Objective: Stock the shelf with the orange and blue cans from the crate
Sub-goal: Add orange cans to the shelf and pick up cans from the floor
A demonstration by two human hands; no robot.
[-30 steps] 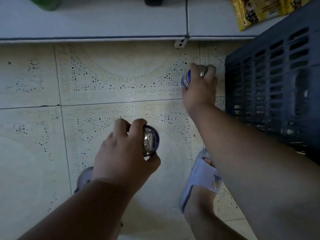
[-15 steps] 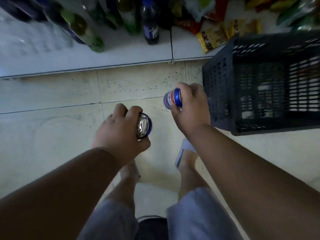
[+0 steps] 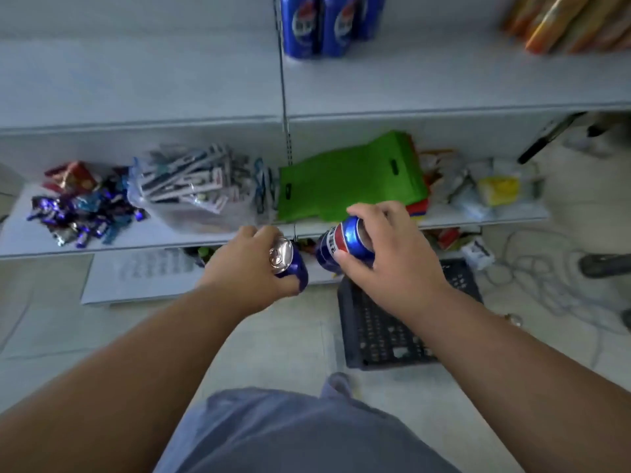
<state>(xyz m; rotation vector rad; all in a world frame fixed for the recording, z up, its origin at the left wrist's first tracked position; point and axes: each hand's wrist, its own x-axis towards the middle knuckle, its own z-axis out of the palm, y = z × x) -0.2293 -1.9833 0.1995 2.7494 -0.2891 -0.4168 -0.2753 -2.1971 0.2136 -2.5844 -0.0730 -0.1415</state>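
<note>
So, my left hand [image 3: 251, 264] grips a blue can [image 3: 288, 264], top facing me; my right hand [image 3: 392, 257] is wrapped round another blue can [image 3: 341, 244]. Both held w/ the middle shelf's [image 3: 211, 238] front edge behind. Crate [image 3: 379, 332] partly hidden by my right arm. Top-shelf cans [image 3: 317, 25] cut off.

Crate [image 3: 386, 332] on floor (right); cans [image 3: 317, 25] on upper shelf [image 3: 444, 80]
</note>
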